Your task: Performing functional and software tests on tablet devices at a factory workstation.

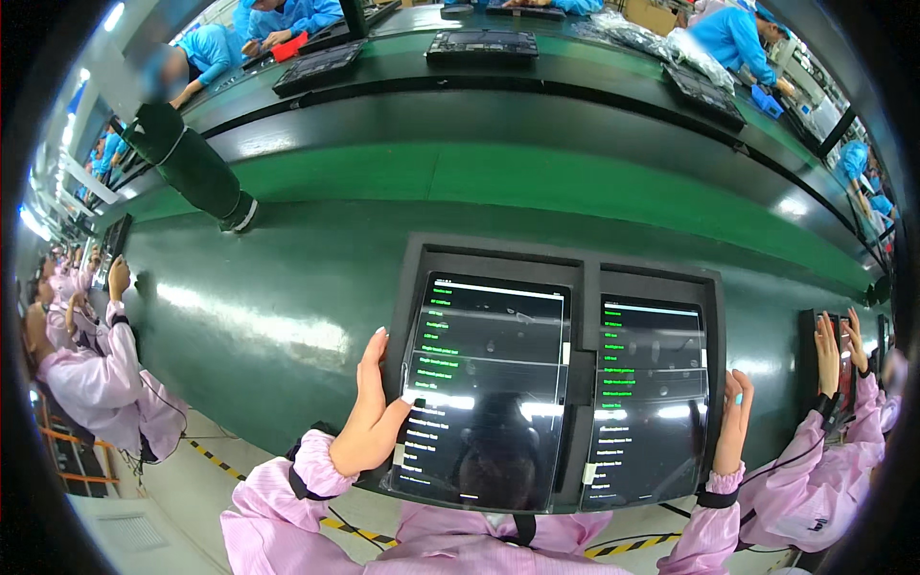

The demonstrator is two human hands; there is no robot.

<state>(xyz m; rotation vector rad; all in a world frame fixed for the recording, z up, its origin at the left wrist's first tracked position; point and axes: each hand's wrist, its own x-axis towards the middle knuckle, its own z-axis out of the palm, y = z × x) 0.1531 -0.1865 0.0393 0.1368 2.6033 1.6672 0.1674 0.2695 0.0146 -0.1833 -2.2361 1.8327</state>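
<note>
head view looks down on a black fixture tray (498,257) lying on a green conveyor belt (287,287), with two tablets seated side by side in it; the left tablet (484,383) is the larger in view and shows a dark screen with a column of green text lines; the right tablet (647,398) sits just beside it, apart by a narrow black divider, and shows a similar list; ceiling lights glare as bright streaks across both screens; the left hand (369,412) rests against the left edge of the left tablet, fingers extended upward along the bezel, thumb laid toward the screen, the grip loose and spread rather than clamped on anything; the right hand (733,422) stands at the right edge of the tray beside the right tablet, fingers straight and upright, touching the tray's rim, likewise spread with nothing clasped; both forearms wear pink sleeves (307,479) with dark cuffs; further along the belt, a person in a pink smock (96,383) on the left reaches to another device, and another person's hands (834,350) on the right touch a tablet at the belt's edge; across the line, workers in blue smocks (733,38) sit behind more black trays (479,43).
</note>
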